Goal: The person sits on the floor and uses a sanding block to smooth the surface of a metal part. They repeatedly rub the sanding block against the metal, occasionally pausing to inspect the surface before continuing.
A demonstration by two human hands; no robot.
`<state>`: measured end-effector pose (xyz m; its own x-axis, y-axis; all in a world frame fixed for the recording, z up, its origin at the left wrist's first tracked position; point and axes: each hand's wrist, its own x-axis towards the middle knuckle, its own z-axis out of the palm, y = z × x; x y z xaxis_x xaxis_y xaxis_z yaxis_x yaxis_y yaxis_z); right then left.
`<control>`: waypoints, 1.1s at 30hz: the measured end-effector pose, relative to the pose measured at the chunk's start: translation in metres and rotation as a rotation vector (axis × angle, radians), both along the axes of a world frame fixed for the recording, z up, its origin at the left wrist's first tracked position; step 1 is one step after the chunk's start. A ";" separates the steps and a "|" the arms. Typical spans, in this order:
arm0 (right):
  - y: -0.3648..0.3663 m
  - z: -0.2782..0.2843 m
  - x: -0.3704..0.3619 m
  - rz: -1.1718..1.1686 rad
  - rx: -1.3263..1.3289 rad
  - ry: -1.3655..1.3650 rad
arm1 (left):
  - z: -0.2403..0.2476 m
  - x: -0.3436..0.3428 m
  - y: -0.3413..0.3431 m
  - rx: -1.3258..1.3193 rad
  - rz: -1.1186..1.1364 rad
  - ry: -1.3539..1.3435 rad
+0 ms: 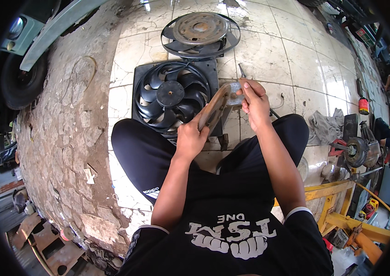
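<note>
My left hand (pixel 192 140) is closed round the near end of a rusty metal part with a curved rim (pixel 213 108), tilted up in front of my knees. At the part's far end, my right hand (pixel 255 103) has its thumb and fingers pinched together beside a greyish face of the metal. What lies between those fingers is too small to make out. Just left of the part lies a black radiator fan (pixel 171 94) in its square shroud. Behind it, a rusty round plate with holes (pixel 200 28) rests on a second black fan (pixel 179 47).
A thin metal tool (pixel 242 70) lies on the tiles beyond my right hand. To the right are a grey rag (pixel 326 126), a rounded metal assembly (pixel 357 152) and a yellow frame (pixel 333 191). Broken concrete (pixel 73 124) borders the tiles on the left, near a tyre (pixel 24 80).
</note>
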<state>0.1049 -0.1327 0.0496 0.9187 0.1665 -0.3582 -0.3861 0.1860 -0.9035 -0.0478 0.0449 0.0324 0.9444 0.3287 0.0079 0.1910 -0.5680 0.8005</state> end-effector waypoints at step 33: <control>-0.036 0.074 -0.017 0.169 0.403 0.223 | -0.004 0.004 -0.017 -0.152 -0.058 0.017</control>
